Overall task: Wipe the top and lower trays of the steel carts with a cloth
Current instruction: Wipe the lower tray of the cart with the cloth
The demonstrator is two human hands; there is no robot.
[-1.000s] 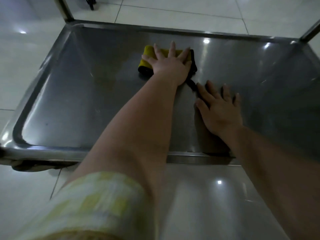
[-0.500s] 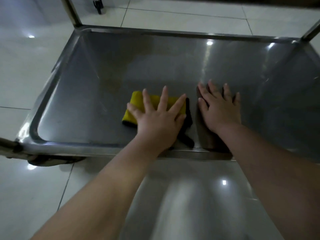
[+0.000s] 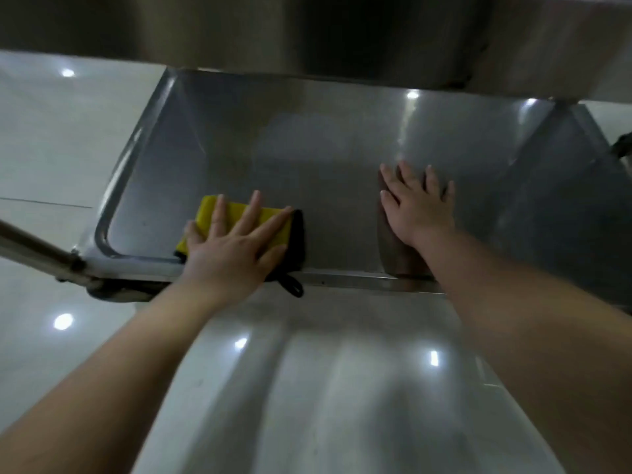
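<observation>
The cart's lower steel tray fills the middle of the head view. A folded yellow cloth with a black edge lies near the tray's front left corner, its black loop hanging over the front rim. My left hand presses flat on the cloth with fingers spread. My right hand rests flat on the bare steel to the right, fingers straight, apart from the cloth.
The underside of the upper tray hangs dark across the top of the view. A steel cart leg slants in at the left by the tray corner. Glossy white floor tiles surround the cart.
My left hand has dragged the cloth from the tray's far middle back to the front rim and leftward. My right hand stayed planted. The upper tray has come into view.
</observation>
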